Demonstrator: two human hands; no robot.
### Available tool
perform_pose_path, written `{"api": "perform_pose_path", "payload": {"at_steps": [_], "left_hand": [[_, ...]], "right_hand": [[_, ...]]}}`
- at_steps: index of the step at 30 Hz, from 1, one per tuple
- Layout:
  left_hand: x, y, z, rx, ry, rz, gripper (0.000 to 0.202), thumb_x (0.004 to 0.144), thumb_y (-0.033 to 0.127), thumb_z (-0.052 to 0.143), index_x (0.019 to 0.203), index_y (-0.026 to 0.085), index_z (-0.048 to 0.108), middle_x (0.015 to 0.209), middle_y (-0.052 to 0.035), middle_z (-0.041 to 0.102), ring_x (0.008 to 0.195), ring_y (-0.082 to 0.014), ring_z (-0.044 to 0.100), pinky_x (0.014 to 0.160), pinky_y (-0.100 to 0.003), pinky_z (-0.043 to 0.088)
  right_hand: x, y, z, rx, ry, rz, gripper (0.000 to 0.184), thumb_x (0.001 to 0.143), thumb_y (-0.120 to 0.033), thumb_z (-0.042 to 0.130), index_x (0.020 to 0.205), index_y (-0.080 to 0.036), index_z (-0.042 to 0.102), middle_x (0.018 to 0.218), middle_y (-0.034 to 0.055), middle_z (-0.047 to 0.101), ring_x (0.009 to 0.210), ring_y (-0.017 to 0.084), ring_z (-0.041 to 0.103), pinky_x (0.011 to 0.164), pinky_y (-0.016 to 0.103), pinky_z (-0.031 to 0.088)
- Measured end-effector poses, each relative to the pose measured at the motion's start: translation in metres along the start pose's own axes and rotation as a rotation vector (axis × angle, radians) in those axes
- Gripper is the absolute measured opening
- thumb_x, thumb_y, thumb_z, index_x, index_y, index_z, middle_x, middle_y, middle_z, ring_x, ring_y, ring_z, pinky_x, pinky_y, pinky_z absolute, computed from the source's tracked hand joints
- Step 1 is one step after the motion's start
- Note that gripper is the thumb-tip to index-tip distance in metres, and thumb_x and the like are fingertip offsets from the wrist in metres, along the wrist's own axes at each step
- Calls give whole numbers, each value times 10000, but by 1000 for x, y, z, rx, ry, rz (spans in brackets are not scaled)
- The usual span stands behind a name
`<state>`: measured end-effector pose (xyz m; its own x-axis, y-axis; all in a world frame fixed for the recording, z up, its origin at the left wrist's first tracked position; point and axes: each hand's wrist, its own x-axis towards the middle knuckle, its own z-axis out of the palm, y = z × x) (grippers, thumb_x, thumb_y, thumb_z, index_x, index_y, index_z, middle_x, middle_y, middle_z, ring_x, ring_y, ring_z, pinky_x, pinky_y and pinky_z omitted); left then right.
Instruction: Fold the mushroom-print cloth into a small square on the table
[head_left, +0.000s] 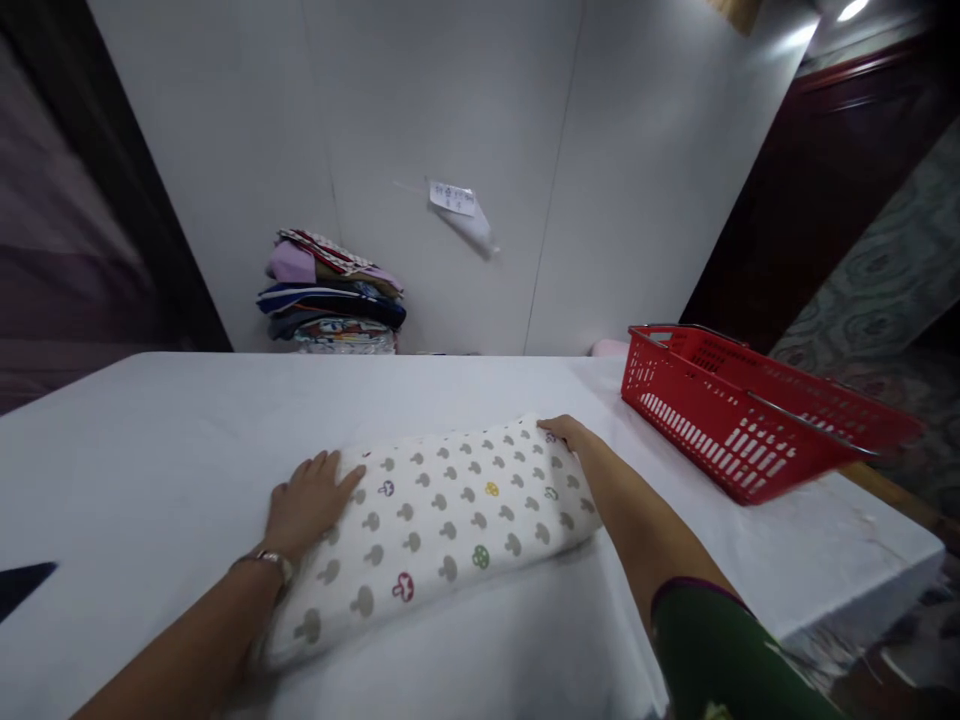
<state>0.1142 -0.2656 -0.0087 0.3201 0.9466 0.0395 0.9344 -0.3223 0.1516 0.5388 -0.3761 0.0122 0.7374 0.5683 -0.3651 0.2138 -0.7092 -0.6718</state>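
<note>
A folded white cloth with a mushroom print (442, 525) lies on the white table (165, 440) in front of me. My left hand (309, 500) rests flat on the cloth's left end, fingers stretched out; a watch sits on that wrist. My right hand (566, 432) lies at the cloth's far right corner, its fingers curled over the edge of the cloth.
A red plastic basket (750, 415) stands at the table's right side, near the edge. A stack of folded clothes (330, 295) sits against the white wall behind the table. A paper label (454, 198) hangs on the wall. A dark object (22, 585) pokes in at the left.
</note>
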Motion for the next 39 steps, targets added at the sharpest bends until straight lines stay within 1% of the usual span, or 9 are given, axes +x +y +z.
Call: {"api": "perform_pose_path", "payload": {"at_steps": [4,8,14,20,28,31,34,36,39], "left_hand": [[-2,4,3,60,91,8,703,867,518,210,1407,99,374,1525,-137,272,1401,-304,201,1075,-546,226],[-4,7,6,142,183,115,623,886,433,210,1392,129,411,1517,-99,302,1412,-270,188,1107,-534,155],[-2,1,5,96,26,122,581,896,418,229,1405,194,400,1500,-58,342,1382,-280,275,1086,-557,194],[0,-2,4,19,32,154,595,903,463,258,1391,162,419,1477,-77,389,1356,-243,329,1050,-399,331],[-4,3,3,26,12,118,572,917,451,269,1407,181,392,1500,-62,350,1368,-257,301,1057,-426,305],[-3,3,0,-20,-20,108,577,915,464,285,1410,184,384,1509,-68,330,1379,-262,278,1069,-438,283],[-2,2,-7,-106,-22,68,571,920,448,302,1406,160,380,1507,-91,331,1380,-249,277,1079,-424,275],[-3,1,-12,-136,54,50,519,931,387,300,1366,137,432,1460,-109,409,1341,-233,342,1068,-385,293],[-6,-1,-15,-118,137,41,409,920,279,334,1237,155,560,1302,-104,568,1215,-228,467,1016,-352,342]], "right_hand": [[11,-3,2,-32,-77,54,340,901,-387,553,1150,-155,567,1126,67,601,945,187,611,801,383,526],[19,-2,8,-63,-32,17,353,900,-379,554,1176,-159,554,1163,72,584,982,201,600,826,401,517],[21,11,13,-144,84,-132,326,905,-361,550,1170,-170,560,1171,71,583,988,194,597,835,397,514],[13,15,17,-324,183,-223,309,917,-388,518,1125,-167,581,1129,69,608,976,184,600,854,400,493],[-3,11,19,-562,248,-343,347,932,-311,379,1097,-121,618,1108,183,639,1076,283,583,860,383,444],[-14,0,21,-625,260,-449,383,936,-286,355,1186,-90,569,1236,224,564,1200,309,494,945,431,387],[-33,-9,35,-671,216,-661,440,957,-311,321,1347,-146,439,1462,150,375,1374,243,276,1080,396,243],[-46,-8,48,-698,142,-787,478,960,-363,325,1404,-192,373,1535,82,263,1421,198,158,1119,362,166],[-59,4,65,-738,39,-845,517,950,-427,333,1420,-215,359,1546,68,240,1430,214,141,1124,412,146]]}}
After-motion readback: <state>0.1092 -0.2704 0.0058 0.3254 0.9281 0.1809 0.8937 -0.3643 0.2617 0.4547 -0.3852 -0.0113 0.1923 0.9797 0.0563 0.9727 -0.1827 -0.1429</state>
